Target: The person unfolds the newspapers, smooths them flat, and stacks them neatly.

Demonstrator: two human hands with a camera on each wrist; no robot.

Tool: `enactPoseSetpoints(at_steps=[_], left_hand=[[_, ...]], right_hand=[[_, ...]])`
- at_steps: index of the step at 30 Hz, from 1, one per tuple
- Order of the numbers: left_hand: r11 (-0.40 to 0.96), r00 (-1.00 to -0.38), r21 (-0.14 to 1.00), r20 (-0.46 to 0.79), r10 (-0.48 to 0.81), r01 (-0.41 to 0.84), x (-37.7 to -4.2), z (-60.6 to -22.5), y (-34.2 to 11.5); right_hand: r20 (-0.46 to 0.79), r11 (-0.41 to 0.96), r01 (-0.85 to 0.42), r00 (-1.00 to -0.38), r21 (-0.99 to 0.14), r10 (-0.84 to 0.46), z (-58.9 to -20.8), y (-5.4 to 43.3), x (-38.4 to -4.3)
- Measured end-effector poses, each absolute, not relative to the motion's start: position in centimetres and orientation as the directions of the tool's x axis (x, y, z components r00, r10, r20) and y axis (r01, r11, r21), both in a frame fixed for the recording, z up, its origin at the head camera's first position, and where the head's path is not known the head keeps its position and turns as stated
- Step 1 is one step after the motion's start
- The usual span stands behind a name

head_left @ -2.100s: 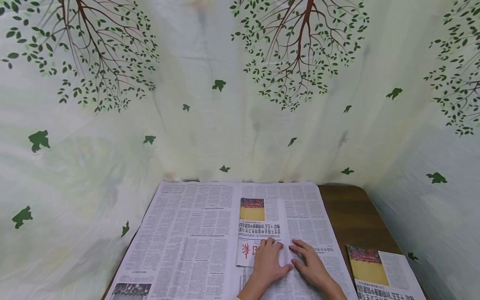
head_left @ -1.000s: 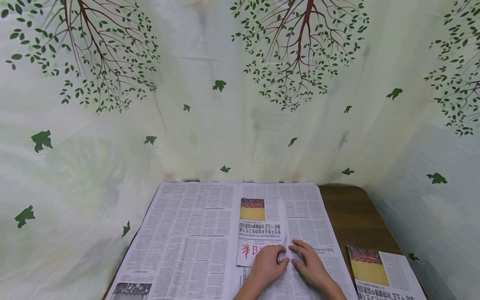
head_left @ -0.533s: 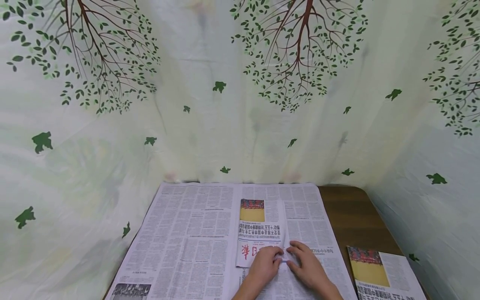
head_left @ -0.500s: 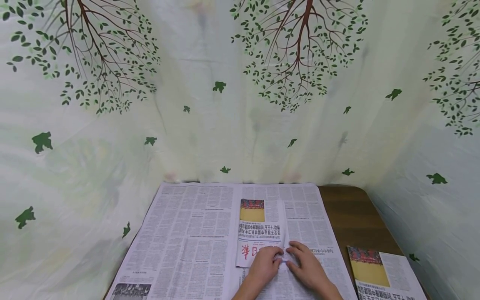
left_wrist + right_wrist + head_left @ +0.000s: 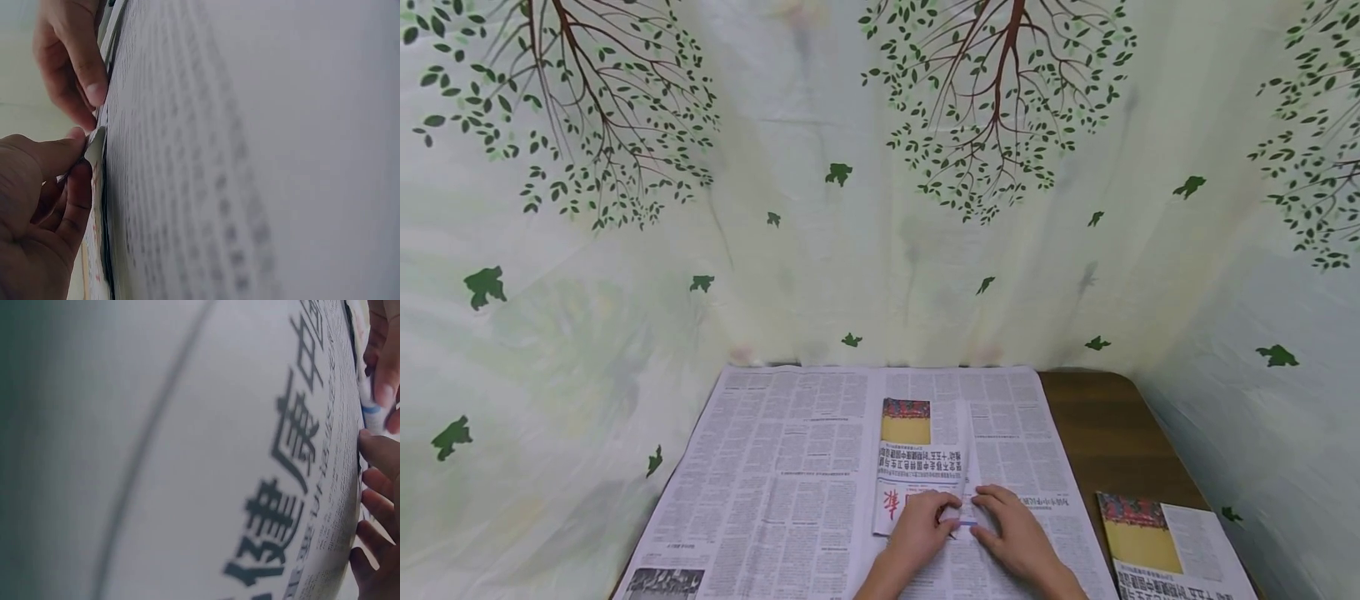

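Note:
A narrow folded newspaper (image 5: 907, 421), with a red and yellow picture and red characters, lies on a large spread newspaper (image 5: 775, 492) in the head view. My left hand (image 5: 922, 527) covers its near right corner. In the left wrist view, the thumb and index finger of that left hand (image 5: 44, 200) pinch a bit of the paper's edge. Facing it across a small gap is my right hand (image 5: 1018, 535), fingers bent gently and tips resting on the paper. A short blue stripe (image 5: 967, 523) shows between the two hands. The right wrist view has the right hand's spread fingers (image 5: 378, 447) along the paper.
At the right, a second folded newspaper (image 5: 1213, 546) with the same picture lies on the brown wooden tabletop (image 5: 1097, 433). Behind and around the table hangs a pale curtain (image 5: 880, 250) printed with trees and green leaves.
My left hand has gone from lying spread on the folded newspaper to pinching its edge, drawn back slightly. The blue stripe has come into view between the hands. My right hand has barely shifted.

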State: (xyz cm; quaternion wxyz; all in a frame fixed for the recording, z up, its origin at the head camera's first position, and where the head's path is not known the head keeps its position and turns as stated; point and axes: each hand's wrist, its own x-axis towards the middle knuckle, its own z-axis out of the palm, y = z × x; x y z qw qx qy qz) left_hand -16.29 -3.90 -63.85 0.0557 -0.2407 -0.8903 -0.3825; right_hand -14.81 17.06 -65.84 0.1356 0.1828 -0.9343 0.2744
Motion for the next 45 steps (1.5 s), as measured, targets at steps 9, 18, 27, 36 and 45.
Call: enactPoseSetpoints(at_steps=[9,18,27,36,45], left_hand=[[0.56,-0.915,0.733,0.228,0.334,0.387,-16.4,-63.2,-5.9],[0.531,-0.936,0.776,0.224,0.272,0.34,-16.4,-63.4,-8.2],[0.53,-0.951,0.79,0.249,0.184,0.309,-16.4,-64.1,-10.5],[0.542,-0.972,0.807,0.179,0.154,0.235,-16.2,-64.5,-12.4],[0.579,-0.972,0.78,0.192,0.138,0.236,-15.6,-63.9,-14.7]], right_hand=[[0.319,0.784,-0.396,-0.91,-0.478,-0.265,-65.4,17.4,-14.6],[0.238,0.78,-0.331,-0.942,-0.531,-0.238,-65.3,17.3,-14.6],[0.184,0.777,-0.278,-0.96,-0.565,-0.21,-65.1,17.1,-14.7],[0.133,0.782,-0.237,-0.972,-0.576,-0.196,-64.9,17.0,-14.6],[0.094,0.787,-0.198,-0.98,-0.585,-0.176,-64.8,17.1,-14.7]])
